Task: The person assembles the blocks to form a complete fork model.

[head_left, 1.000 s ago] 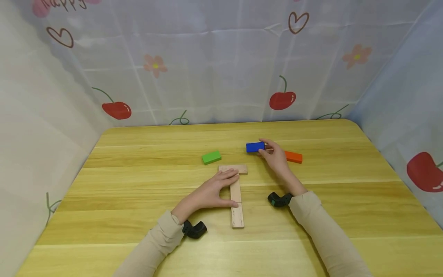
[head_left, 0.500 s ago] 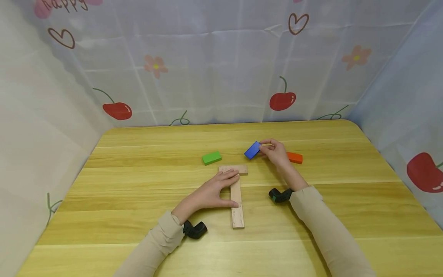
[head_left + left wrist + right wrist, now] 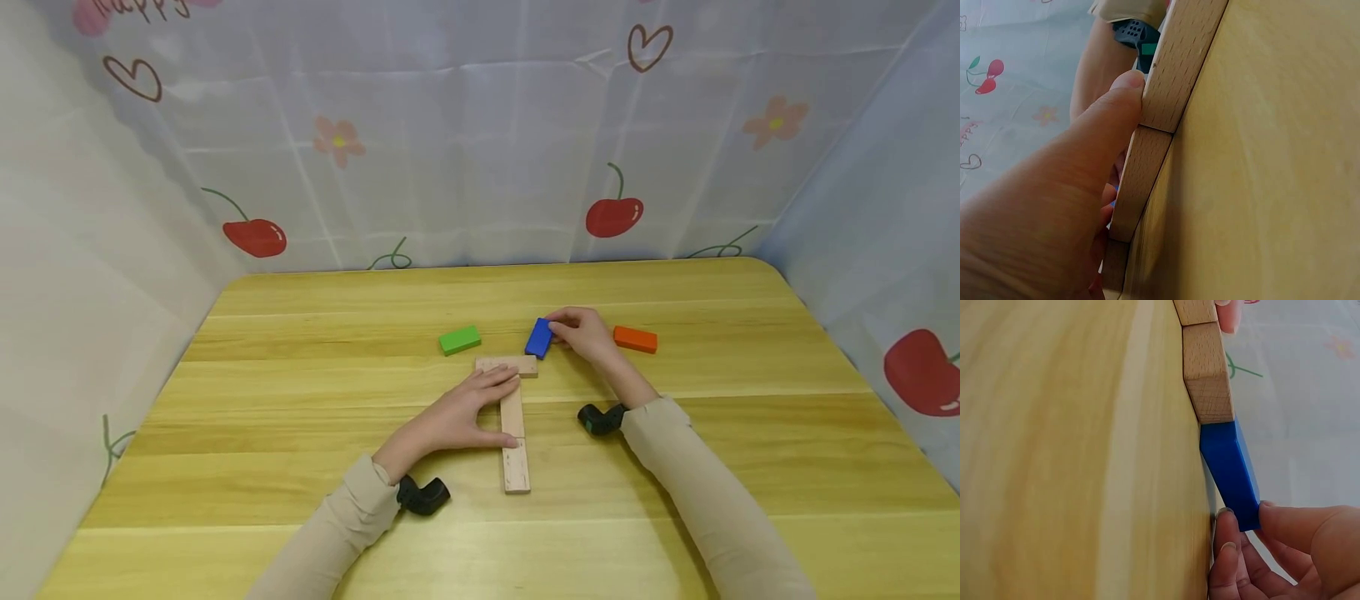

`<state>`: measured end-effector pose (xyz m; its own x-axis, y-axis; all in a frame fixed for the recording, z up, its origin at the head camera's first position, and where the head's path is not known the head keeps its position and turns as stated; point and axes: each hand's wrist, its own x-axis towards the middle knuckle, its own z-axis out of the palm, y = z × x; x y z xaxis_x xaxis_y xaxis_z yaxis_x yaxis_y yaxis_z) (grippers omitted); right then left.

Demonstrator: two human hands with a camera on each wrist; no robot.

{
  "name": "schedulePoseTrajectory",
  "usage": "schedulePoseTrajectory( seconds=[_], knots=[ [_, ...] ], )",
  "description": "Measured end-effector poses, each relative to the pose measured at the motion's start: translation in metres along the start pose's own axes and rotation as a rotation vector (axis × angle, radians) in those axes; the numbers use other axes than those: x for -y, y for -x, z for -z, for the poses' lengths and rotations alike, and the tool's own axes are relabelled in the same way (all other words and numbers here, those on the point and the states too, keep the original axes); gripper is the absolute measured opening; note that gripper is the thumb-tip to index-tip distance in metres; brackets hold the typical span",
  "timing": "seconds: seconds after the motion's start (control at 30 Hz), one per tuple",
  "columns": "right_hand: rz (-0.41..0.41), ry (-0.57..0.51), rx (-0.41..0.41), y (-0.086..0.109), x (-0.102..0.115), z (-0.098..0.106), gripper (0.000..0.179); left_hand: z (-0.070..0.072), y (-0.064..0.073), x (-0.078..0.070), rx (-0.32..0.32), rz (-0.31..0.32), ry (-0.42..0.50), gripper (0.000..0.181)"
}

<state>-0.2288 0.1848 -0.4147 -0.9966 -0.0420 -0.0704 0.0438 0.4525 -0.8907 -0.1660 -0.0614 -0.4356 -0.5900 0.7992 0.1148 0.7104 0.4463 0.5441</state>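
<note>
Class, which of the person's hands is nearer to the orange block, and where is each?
Right. The right hand is just left of the orange block, pinching the blue block. The left hand is farther left and nearer the person, touching the wooden blocks.

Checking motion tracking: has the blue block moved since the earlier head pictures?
Yes: the blue block shifted left and down the head view, closer to the unmoved green block.
</note>
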Motion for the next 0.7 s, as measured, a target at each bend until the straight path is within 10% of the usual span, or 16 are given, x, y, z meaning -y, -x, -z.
schedulePoseTrajectory(
  seconds=[0.47,0.7],
  knots=[
    [0.129,0.333,0.036,-0.0039,0.0027,-0.0045,0.025,0.001,0.0001,-0.0013,-0.01,-0.008,0.005,0.089],
    [0.162,0.323,0.063,-0.0011,0.0032,0.0016,0.03,0.0002,-0.0008,-0.0017,-0.005,-0.007,0.001,0.089]
  ],
)
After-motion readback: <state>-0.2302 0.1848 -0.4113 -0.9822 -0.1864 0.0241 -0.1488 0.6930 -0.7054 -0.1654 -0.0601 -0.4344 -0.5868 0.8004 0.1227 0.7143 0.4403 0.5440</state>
